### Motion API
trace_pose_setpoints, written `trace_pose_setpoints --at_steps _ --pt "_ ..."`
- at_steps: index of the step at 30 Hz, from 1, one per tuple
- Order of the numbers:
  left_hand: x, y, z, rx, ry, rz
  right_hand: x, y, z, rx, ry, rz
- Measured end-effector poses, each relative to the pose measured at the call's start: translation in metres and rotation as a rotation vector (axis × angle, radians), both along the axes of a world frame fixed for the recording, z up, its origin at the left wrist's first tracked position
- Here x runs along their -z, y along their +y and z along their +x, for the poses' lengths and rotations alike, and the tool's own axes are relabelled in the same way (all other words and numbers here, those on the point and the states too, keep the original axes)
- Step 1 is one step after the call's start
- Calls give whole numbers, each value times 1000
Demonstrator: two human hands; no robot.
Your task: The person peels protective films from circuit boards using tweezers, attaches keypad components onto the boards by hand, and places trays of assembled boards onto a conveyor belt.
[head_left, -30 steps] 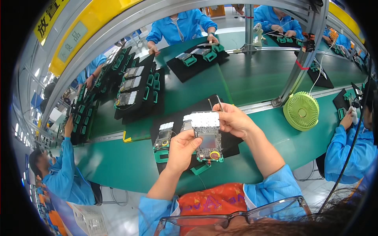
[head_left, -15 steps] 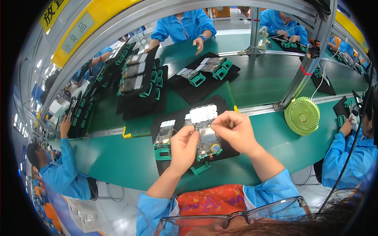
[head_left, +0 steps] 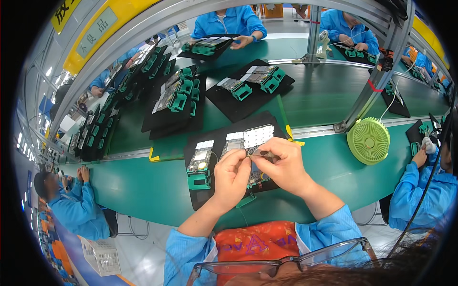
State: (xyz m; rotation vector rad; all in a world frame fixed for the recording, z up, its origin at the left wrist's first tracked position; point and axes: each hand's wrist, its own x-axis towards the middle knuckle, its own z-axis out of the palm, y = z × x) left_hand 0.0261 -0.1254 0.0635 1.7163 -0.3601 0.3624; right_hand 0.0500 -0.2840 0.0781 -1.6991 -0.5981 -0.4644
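So, both hands are working close together over the circuit board [head_left: 258, 136], which lies at the right end of a black mat [head_left: 202, 201] on the near green table [head_left: 143, 190]. Its white-dotted top shows past the fingers, but most of its nearer half is covered up. The right hand [head_left: 286, 167] has thumb and index pinched on a small thin piece [head_left: 259, 153], too tiny for me to say what. Meanwhile the left hand [head_left: 232, 174] is just beside it, thumb and index narrow, tips almost meeting the right's; can't tell if they've got hold of anything.

Left of that on the same mat there's another board [head_left: 234, 143], partly behind the left hand, then a third one at the far left end in a green holder [head_left: 199, 181]. A lime-green fan [head_left: 369, 141] sits well off to the right. Beyond, on the far side, two boards in green holders lie on a far mat [head_left: 229, 107], and a co-worker [head_left: 226, 24] has hands at another loaded mat [head_left: 187, 54].
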Motion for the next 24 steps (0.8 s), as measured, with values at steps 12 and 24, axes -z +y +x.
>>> trace_pose_setpoints --at_steps 12,24 --pt "-7 -2 -3 -50 -155 150 -9 -6 -3 -20 124 -26" --pt "-9 -22 -2 -134 -221 183 -24 -21 -5 -42 321 -19"
